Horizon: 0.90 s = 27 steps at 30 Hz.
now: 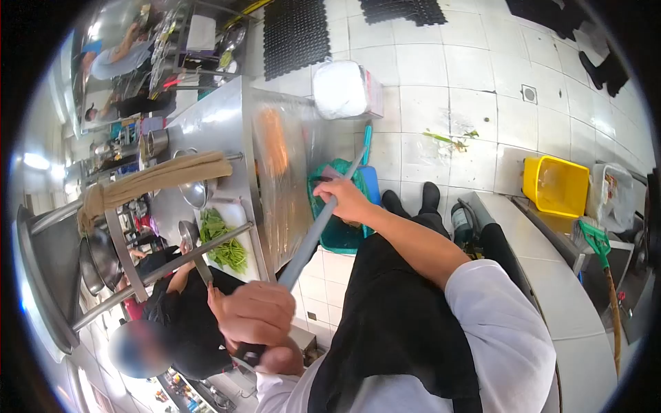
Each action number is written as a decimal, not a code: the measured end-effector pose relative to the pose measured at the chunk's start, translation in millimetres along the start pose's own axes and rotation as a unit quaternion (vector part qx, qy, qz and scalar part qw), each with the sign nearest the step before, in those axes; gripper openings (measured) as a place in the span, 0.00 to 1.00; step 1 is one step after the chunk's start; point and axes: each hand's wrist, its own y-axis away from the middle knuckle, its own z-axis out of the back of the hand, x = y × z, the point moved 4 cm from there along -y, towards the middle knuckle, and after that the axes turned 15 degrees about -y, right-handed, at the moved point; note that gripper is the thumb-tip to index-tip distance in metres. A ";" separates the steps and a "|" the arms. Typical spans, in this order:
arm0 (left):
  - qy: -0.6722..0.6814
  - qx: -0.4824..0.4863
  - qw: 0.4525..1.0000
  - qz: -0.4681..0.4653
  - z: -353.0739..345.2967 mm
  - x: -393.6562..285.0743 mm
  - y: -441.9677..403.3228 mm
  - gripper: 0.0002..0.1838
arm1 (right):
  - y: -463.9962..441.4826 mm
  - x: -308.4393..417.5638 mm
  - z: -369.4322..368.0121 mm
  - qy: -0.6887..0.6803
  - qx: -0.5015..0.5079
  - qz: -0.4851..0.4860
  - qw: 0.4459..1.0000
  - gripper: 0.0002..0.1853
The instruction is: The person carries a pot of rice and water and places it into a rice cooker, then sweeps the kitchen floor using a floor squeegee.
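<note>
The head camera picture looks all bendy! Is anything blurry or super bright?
In the head view, the scene bows toward dark, rounded edges; also there, ceiling lights glare white at left, and a blur covers the co-worker's head at lower left.

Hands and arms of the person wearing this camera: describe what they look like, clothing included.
The left hand and right hand are bare, without gloves. The right forearm is also bare below a loose, short white sleeve, with no watch or bracelet visible. White cloth shows at the left arm too. A black apron covers the front.
</note>
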 end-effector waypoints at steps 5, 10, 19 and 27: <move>-0.043 -0.147 0.988 0.009 -10.5 -3.7 59.2 0.12 | 6.2 -2.3 -22.5 -0.004 0.059 -0.017 0.998 0.12; -0.069 -0.154 0.982 0.079 -50.3 -2.0 54.6 0.11 | 6.3 -30.6 -18.5 -0.017 0.047 0.029 0.998 0.08; -0.073 -0.095 0.991 -0.051 -15.6 -2.5 32.6 0.14 | -2.2 -18.0 -25.4 0.003 -0.041 0.037 0.998 0.14; -0.150 -0.097 0.970 0.164 -15.6 14.9 82.7 0.06 | -0.2 -56.9 -62.3 -0.004 -0.198 -0.006 0.980 0.16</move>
